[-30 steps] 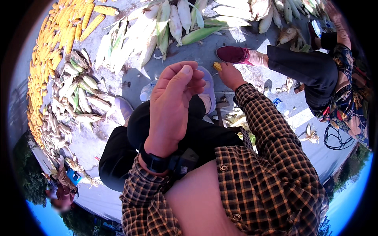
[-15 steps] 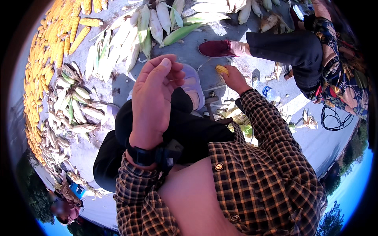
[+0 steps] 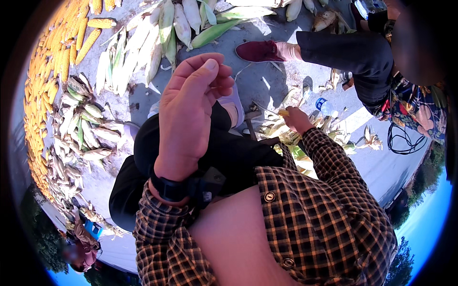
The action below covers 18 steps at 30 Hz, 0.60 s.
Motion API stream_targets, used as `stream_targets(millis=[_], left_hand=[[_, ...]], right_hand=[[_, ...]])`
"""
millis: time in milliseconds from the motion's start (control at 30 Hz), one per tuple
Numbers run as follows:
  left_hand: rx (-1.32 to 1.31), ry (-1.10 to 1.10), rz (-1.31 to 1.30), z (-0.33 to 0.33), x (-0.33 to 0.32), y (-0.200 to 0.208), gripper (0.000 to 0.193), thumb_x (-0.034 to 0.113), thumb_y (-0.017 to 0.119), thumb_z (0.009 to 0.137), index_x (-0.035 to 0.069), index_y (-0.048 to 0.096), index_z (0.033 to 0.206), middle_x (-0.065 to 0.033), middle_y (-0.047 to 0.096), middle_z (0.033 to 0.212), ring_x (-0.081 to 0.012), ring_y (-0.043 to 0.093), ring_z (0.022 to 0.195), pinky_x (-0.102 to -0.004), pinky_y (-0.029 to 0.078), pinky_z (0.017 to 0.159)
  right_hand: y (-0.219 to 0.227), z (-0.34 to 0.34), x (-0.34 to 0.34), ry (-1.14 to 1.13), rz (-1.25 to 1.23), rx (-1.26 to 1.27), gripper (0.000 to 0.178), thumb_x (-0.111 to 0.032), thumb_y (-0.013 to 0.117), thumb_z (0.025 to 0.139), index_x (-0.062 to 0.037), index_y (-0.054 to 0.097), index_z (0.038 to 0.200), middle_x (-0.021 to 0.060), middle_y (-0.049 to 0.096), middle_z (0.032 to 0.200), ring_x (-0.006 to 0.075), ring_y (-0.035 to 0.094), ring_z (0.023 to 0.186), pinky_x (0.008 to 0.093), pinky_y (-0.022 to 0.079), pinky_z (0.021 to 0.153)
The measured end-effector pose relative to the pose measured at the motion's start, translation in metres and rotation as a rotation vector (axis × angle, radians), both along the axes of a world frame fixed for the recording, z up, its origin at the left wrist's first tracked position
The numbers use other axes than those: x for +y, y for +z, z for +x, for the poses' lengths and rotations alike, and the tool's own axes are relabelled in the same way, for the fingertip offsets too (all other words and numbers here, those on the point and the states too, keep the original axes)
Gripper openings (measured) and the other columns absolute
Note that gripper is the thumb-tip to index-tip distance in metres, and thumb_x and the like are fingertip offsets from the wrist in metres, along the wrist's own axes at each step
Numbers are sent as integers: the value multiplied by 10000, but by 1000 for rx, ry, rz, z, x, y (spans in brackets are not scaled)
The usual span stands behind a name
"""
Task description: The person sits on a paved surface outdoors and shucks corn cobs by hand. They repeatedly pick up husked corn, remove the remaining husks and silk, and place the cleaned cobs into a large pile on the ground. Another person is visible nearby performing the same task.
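My left hand (image 3: 191, 102) is raised over my lap. Its fingers are curled in and the thumb rests against the index finger; nothing shows in them. My right hand (image 3: 299, 120) grips a corn cob (image 3: 284, 113), of which only a small yellow end peeks out. Below and around that hand lies a heap of pale, stripped husks (image 3: 329, 129). A short dark bar (image 3: 251, 128) sticks up between my legs and the husks.
Husked yellow cobs (image 3: 62, 52) cover the far left ground. Unhusked ears (image 3: 143, 52) lie ahead, with more husks (image 3: 86, 124) at left. A plastic bottle (image 3: 326, 107) lies right of my hand. Another person's maroon shoe (image 3: 257, 51) reaches in; a black cable (image 3: 405, 140) coils nearby.
My right hand has drawn back toward me and down to the husk heap, carrying the corn cob. My left hand stays raised in nearly the same pose.
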<state>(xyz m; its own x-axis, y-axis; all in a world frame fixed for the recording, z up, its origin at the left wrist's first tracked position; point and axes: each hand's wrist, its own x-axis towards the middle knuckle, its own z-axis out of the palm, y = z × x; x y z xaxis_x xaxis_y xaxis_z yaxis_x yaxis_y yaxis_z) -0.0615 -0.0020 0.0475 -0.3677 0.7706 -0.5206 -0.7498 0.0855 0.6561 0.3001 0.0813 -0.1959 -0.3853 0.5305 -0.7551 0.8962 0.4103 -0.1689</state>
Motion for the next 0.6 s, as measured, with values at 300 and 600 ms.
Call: stream_targets(millis=[300,600], left_hand=[[15,-5,-57,-8,-5,-4,234,165,589,990,0,613,1155,-79,666,1006,-146,618,903,-294,489,845],[-5,-29,-1,5,5,4,214,166,552,1005,21,608,1153,-73,649,999,-153,616,881,-315,512,822]], right_hand=[[-37,-103,-30,6,-74,276,400,-249,588,916,-55,545,1263,241,625,1118,426,611,1049,485,500,904],[1,23,11,103,-115,-268,347,-207,596,856,2,642,1129,223,682,1112,380,665,1035,463,529,885]])
